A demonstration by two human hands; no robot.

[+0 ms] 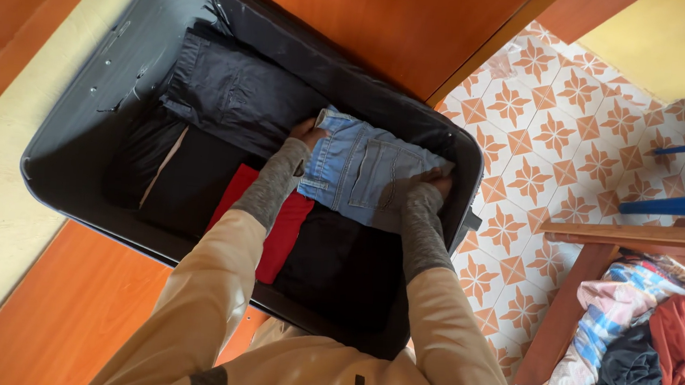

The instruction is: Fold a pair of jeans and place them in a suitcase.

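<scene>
An open black suitcase [78, 139] lies on the floor and holds folded clothes. Both my hands grip a folded pair of light blue jeans [365, 170] at the suitcase's right end. My left hand [308, 133] grips the jeans' upper left edge at the waistband. My right hand [439, 184] grips the right edge, with the fingers tucked under the fabric. Folded dark grey trousers [232, 90] lie just left of the jeans. A red garment [278, 228] and black clothes [336, 269] lie beneath my forearms.
An orange-brown wooden door [389, 17] stands beyond the suitcase. Patterned orange and white floor tiles [558, 144] spread to the right. A wooden bed edge [641, 234] at the right carries a heap of mixed clothes [640, 346]. Blue plastic furniture legs [684, 199] show at far right.
</scene>
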